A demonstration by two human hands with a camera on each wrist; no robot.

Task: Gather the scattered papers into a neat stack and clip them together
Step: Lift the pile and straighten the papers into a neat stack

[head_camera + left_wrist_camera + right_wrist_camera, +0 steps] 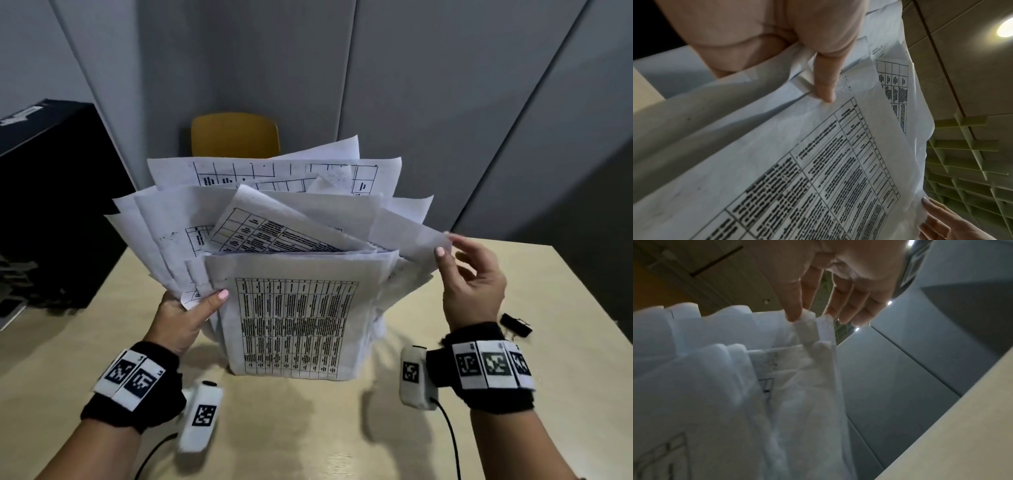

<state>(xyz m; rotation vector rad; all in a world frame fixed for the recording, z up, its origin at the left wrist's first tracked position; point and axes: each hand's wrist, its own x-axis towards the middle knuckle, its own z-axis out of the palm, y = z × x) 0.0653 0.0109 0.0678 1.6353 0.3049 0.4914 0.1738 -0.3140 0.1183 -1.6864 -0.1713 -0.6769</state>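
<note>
A loose, fanned bundle of printed papers (294, 325) stands on its lower edge on the beige table (308, 428), its sheets splayed at uneven heights. My left hand (191, 315) grips the bundle's left side, thumb across the front sheet (818, 162). At the upper right my right hand (469, 274) pinches the corner of one sheet (807, 326) between thumb and forefinger, the other fingers spread. A black binder clip (515, 324) lies on the table to the right, just beyond my right wrist.
A yellow chair back (234, 135) rises behind the papers. A black box (51, 205) stands at the table's left edge. Grey wall panels (445, 102) close off the back. The table's right edge runs diagonally near the clip.
</note>
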